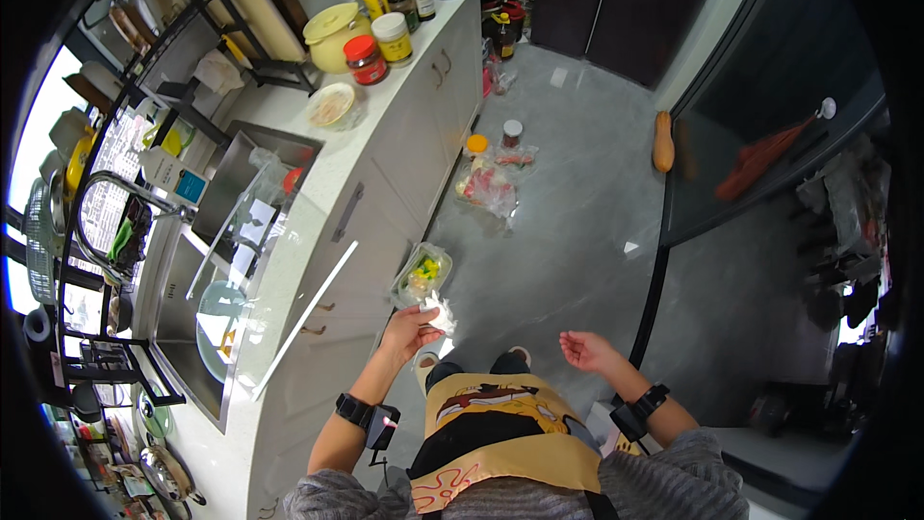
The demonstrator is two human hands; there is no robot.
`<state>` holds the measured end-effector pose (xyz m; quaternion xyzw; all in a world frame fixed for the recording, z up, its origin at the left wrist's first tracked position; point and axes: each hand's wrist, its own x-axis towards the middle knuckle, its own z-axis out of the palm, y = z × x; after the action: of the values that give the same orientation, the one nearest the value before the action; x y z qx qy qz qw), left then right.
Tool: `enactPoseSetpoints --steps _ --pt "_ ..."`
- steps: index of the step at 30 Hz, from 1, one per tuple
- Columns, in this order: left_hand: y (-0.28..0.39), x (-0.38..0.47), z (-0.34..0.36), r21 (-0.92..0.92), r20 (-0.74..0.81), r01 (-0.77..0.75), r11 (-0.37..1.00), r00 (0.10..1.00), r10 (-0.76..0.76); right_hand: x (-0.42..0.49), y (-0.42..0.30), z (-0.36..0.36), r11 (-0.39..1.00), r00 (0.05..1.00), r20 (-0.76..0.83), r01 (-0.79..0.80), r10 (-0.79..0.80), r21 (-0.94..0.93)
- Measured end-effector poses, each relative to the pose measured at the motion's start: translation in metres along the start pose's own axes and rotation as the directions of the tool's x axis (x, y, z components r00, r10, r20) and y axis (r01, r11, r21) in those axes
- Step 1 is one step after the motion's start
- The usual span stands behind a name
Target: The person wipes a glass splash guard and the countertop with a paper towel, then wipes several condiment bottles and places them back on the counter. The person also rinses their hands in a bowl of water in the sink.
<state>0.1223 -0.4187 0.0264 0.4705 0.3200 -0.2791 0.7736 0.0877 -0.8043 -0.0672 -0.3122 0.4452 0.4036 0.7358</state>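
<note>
My left hand (410, 332) pinches a crumpled white tissue (439, 313) between thumb and fingers. Just beyond it, on the floor by the cabinet, stands a clear plastic container (423, 273) with yellow and green food inside. To the right, my right hand (586, 351) hangs in the air with loosely curled fingers and nothing visible in it. Both hands are in front of the yellow apron (505, 404) I wear. Farther off on the grey floor lie plastic bags of food (487, 188), an orange-lidded jar (476, 144) and a dark-lidded jar (512, 132).
On my left runs a white counter (289, 289) with a double steel sink (177, 318) and a faucet (137, 192). Jars and a yellow lidded pot (336, 36) stand along it. A butternut squash (663, 142) rests by the glass door (765, 109) on the right.
</note>
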Motion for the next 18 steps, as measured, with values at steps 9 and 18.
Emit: enactPoseSetpoints --steps 9,18 --pt "0.021 0.124 0.158 0.044 0.158 0.108 0.993 0.981 -0.114 -0.018 -0.129 0.108 0.887 0.92 0.252 0.365 -0.299 -0.283" --pt "0.1 0.279 0.257 -0.135 0.262 0.175 0.975 0.956 -0.135 0.072 -0.297 0.17 0.845 0.856 0.246 0.502 -0.454 -0.186"
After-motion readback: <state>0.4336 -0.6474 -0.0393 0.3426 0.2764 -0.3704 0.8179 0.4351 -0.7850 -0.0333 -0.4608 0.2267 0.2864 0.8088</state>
